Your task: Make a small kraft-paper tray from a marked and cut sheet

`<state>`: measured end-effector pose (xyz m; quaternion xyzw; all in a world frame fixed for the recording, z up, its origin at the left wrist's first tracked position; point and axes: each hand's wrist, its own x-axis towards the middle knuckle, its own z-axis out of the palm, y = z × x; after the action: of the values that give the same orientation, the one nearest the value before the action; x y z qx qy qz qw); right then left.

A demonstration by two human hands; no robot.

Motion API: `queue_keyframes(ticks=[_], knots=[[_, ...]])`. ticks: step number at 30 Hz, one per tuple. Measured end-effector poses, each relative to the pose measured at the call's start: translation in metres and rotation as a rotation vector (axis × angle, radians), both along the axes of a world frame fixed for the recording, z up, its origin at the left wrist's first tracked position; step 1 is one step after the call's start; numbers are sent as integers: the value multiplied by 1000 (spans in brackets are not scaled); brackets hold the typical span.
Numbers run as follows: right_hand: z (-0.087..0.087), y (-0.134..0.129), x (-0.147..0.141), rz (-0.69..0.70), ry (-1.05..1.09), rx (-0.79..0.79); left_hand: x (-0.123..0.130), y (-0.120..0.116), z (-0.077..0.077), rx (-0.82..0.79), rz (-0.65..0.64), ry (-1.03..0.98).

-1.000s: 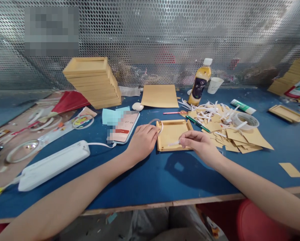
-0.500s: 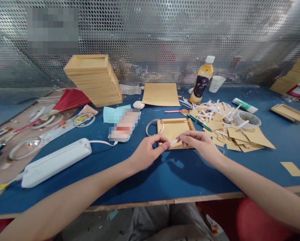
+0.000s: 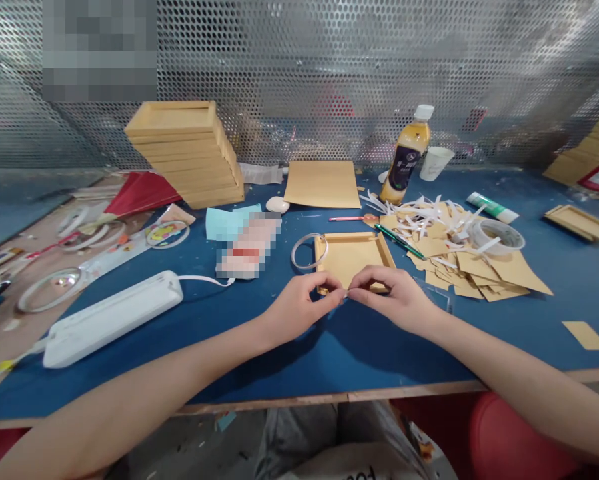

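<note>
Over the front edge of a shallow cardboard tray, my left hand and my right hand meet fingertip to fingertip. Both are pinched closed on a small whitish piece, mostly hidden between the fingers. A roll of clear tape stands at the tray's left side. Just right of the tray lies a heap of cut brown card pieces mixed with white paper strips. A green pen rests at the heap's left edge, and a pink pencil lies behind the tray.
Stacked cardboard trays stand at the back left. Nearer are a phone and a white power strip with its cable. At the back right are a drink bottle, a paper cup and a green-white tube.
My two hands have come closer together, and their fingertips now meet. The white piece that showed between them is now almost covered. The camera view has shifted slightly.
</note>
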<state>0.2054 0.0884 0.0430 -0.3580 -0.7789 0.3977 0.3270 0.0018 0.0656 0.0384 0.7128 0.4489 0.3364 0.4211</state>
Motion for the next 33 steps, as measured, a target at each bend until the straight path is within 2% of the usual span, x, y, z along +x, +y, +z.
queue_keyframes(ticks=[6, 13, 18, 23, 26, 30, 33], knots=[[0, -3, -1, 37, -45, 165, 1, -1, 1, -13, -9, -5], [1, -7, -2, 80, -72, 497, 2, 4, 0, -143, -45, -119], [8, -9, 0, 167, -99, 573, -1, 8, 0, -227, -167, -208], [8, -9, 1, 155, -41, 628, 3, 7, -1, -273, -189, -302], [8, -6, 7, 98, 51, 572, 2, 7, -1, -229, -114, -361], [15, 11, 25, -199, 292, 352, -6, 9, 1, -116, 20, -404], [19, 30, 41, -330, 296, 214, -8, 9, 1, -13, 33, -341]])
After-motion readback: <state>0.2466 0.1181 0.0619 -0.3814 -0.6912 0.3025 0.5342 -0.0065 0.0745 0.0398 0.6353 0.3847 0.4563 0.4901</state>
